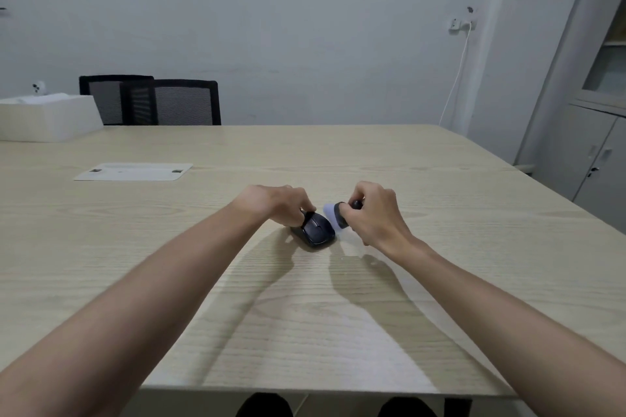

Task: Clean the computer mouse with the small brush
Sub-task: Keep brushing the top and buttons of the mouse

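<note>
A black computer mouse (pixel 316 231) lies on the light wooden table (pixel 305 315) near its middle. My left hand (pixel 276 201) grips the mouse's far left side with its fingertips. My right hand (pixel 374 215) is closed on a small brush (pixel 337 213) with a dark handle and pale, blurred bristles. The bristles point left, close to the mouse's far right edge; I cannot tell whether they touch it.
A flat white pad (pixel 133 172) lies at the left of the table. A white box (pixel 47 117) stands at the far left corner. Two black mesh chairs (pixel 152 100) are behind the far edge. A grey cabinet (pixel 589 132) stands at the right.
</note>
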`<action>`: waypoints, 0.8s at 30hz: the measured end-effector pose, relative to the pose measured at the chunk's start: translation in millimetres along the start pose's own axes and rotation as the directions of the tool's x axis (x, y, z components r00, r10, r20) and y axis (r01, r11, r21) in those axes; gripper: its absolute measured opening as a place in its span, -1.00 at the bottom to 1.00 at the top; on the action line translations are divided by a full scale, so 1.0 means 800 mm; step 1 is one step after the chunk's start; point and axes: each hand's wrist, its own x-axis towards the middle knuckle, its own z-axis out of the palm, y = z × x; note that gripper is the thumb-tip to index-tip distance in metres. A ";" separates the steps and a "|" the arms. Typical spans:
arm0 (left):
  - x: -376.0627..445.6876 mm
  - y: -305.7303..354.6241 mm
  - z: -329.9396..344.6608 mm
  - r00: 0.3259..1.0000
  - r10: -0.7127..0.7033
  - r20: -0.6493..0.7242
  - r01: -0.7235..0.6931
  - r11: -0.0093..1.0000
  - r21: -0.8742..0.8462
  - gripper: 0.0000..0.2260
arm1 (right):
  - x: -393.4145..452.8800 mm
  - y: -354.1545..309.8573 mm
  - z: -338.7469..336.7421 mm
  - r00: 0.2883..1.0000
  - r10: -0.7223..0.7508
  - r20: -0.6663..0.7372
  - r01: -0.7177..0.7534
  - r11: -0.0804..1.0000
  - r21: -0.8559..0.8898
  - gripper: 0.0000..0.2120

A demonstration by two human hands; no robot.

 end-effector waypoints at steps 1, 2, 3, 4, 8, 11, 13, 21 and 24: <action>-0.001 0.000 0.000 1.000 0.007 0.001 -0.007 1.000 0.003 -0.53 | -0.004 -0.003 0.000 0.999 -0.032 0.017 0.032 0.999 0.012 -0.86; -0.001 0.000 0.001 1.000 0.018 0.003 -0.018 1.000 0.010 -0.53 | -0.009 -0.006 0.001 0.997 -0.058 0.053 0.057 0.998 0.029 -0.85; -0.001 0.001 0.001 1.000 0.027 0.003 -0.027 0.999 0.018 -0.55 | -0.015 -0.008 0.002 0.993 -0.068 0.100 0.064 0.997 0.045 -0.84; -0.002 0.001 0.001 1.000 0.031 -0.004 -0.031 0.999 0.021 -0.57 | -0.018 -0.006 0.004 0.989 -0.066 0.134 0.060 0.997 0.048 -0.83; 0.000 -0.005 0.004 0.999 0.033 -0.029 -0.033 0.999 0.011 -0.66 | -0.010 0.015 0.001 0.999 0.002 0.032 -0.001 0.998 -0.059 -0.84; 0.004 -0.008 0.006 0.998 0.029 -0.052 -0.029 1.000 0.013 -0.66 | -0.012 0.010 -0.003 1.000 -0.013 0.004 0.013 0.999 -0.035 -0.84; 0.006 -0.008 0.006 0.998 0.028 -0.055 -0.028 1.000 0.007 -0.61 | -0.020 -0.006 -0.002 0.998 -0.057 0.029 0.057 0.998 0.023 -0.82; -0.001 0.006 -0.004 0.997 -0.002 -0.078 0.002 1.000 0.006 -0.70 | -0.004 0.008 -0.010 0.996 0.090 0.007 -0.090 0.996 -0.015 -0.90; -0.003 0.013 -0.004 0.997 -0.025 -0.072 0.027 0.999 0.026 -0.74 | -0.006 0.007 -0.012 0.994 0.108 -0.026 -0.107 0.994 0.013 -0.89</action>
